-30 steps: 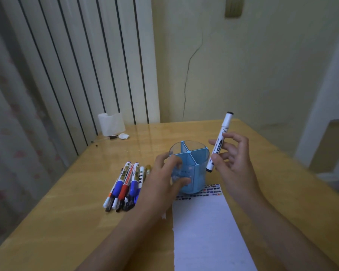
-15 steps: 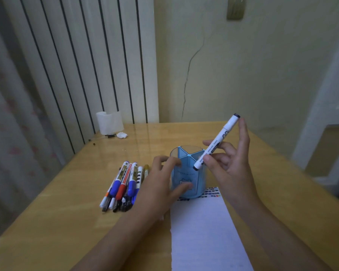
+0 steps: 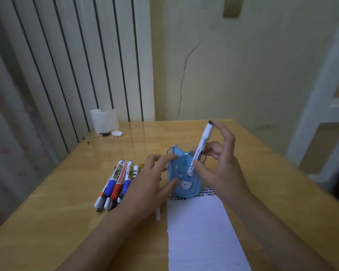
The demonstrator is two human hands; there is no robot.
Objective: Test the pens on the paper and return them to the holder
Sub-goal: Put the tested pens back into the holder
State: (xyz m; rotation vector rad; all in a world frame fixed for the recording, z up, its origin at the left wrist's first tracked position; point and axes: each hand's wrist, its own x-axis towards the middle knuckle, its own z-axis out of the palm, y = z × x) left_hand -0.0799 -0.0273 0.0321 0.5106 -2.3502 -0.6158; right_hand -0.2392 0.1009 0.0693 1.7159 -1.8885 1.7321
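1. At the far left corner of the wooden table (image 3: 53, 222) stands a white roll (image 3: 104, 120), with a small crumpled white scrap (image 3: 117, 133) just beside it.
2. A bunch of pens (image 3: 116, 184) lies on the table left of the holder, side by side, their tips pointing toward the near edge; blue and red barrels show among them.
3. The left hand (image 3: 151, 186) grips the blue holder (image 3: 185, 173) from its left side, fingers curled over the rim and thumb pressed on the front wall.
4. The holder stands upright near the table's middle, its top split into compartments by dividers, and it sits at the far end of the white paper (image 3: 202, 235).
5. The right hand (image 3: 221, 169) pinches a white marker (image 3: 201, 147) between thumb and fingers, the index finger touching its dark upper end.
6. The marker is tilted, its lower end down inside the holder's right front compartment, seen through the translucent wall.
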